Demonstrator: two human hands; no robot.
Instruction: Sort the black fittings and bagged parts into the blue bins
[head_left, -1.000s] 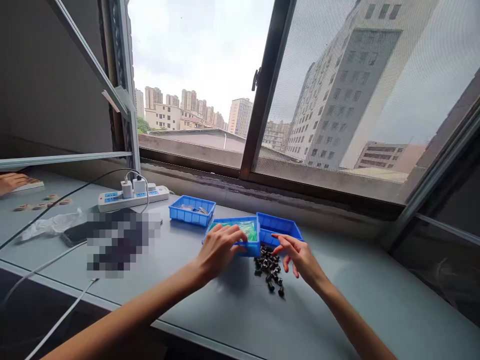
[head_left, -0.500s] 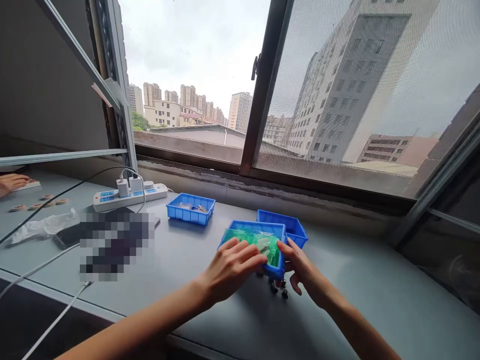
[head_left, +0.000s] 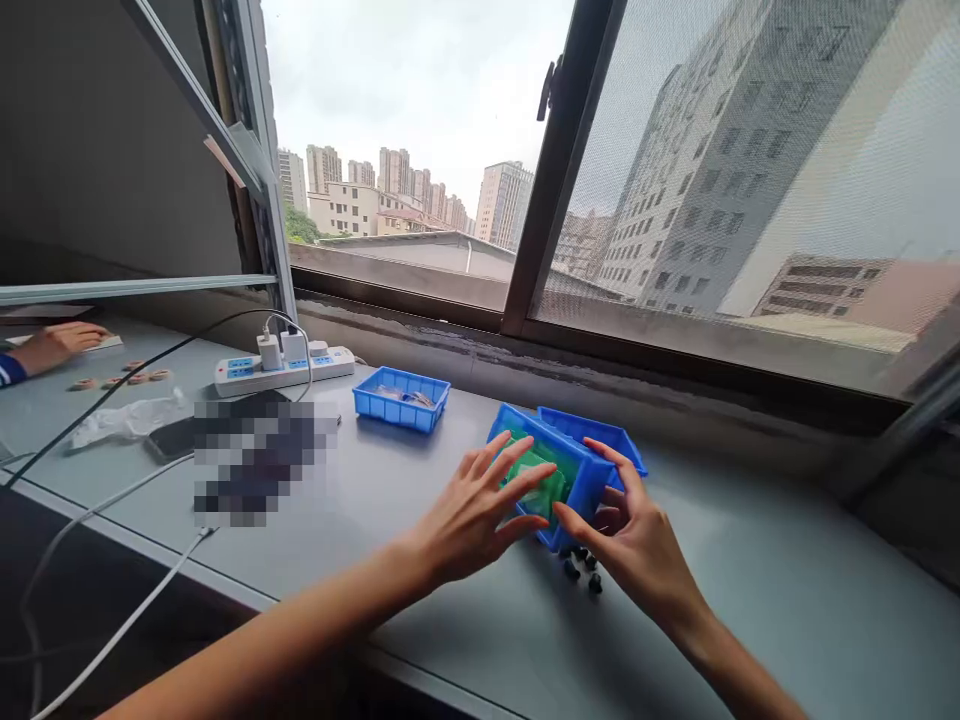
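My right hand (head_left: 630,515) grips the right end of a blue plastic bin (head_left: 587,490), thumb at the near side and fingers round the end wall. The bin is tilted toward me, and green translucent pieces (head_left: 551,487) lie inside it. My left hand (head_left: 480,510) reaches over its opening with fingers spread, in front of the green pieces; whether the fingertips touch them I cannot tell. Below the bin, several small black parts (head_left: 581,568) lie on the table. Just behind stands another blue bin (head_left: 600,435), partly hidden.
A shallow blue tray (head_left: 403,415) with small parts stands left of my hands. Further left are a white power strip (head_left: 285,370), cables, a clear plastic bag (head_left: 127,418) and a blurred dark area. Another person's hand (head_left: 64,345) is at the far left. The window (head_left: 405,270) borders the table.
The bin has tipped more toward me. My left fingers have spread and lifted from the pieces, and my right hand has shifted its hold on the end wall. The view has swung slightly.
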